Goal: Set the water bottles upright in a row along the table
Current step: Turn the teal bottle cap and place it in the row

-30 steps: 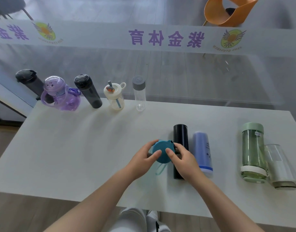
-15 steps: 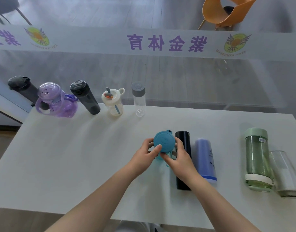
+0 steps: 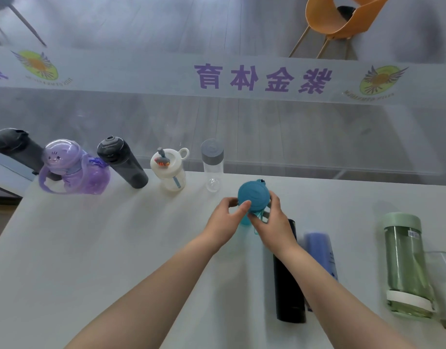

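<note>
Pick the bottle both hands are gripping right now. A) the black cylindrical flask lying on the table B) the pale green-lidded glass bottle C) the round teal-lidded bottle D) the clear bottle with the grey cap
C: the left hand and the right hand both close around the round teal-lidded bottle, while the black cylindrical flask lies untouched beside them.

A single head-worn wide-angle camera looks forward and down over the white table (image 3: 116,248), close above it, facing the glass partition (image 3: 292,134) at 12 o'clock.
</note>
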{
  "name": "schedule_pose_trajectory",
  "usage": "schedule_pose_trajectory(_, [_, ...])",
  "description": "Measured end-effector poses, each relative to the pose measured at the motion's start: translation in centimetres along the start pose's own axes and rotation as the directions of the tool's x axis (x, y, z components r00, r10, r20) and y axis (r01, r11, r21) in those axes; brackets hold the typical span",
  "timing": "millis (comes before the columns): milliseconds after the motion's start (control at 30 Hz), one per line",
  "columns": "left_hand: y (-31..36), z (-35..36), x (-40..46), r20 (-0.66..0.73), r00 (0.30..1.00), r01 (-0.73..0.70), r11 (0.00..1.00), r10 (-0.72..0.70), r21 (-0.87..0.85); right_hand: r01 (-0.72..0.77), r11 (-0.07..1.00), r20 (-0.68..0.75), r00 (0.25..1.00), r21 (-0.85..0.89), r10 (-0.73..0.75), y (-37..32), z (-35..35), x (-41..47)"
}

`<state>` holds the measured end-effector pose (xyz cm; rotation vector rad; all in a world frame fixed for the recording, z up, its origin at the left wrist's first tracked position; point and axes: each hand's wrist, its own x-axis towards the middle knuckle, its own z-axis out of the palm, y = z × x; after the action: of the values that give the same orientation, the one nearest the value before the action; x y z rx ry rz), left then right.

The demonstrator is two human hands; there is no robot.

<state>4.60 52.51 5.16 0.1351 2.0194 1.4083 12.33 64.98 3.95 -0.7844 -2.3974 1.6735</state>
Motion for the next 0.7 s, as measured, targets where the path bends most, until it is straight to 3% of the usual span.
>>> schedule_pose_trajectory(700, [4.9,1.5,8.2,-0.096,0.995,-0.001,0.997,-0.007,-0.082,-0.010,0.999,-0.010,1.000,-0.048,0.010,-1.6,-1.5,10.2])
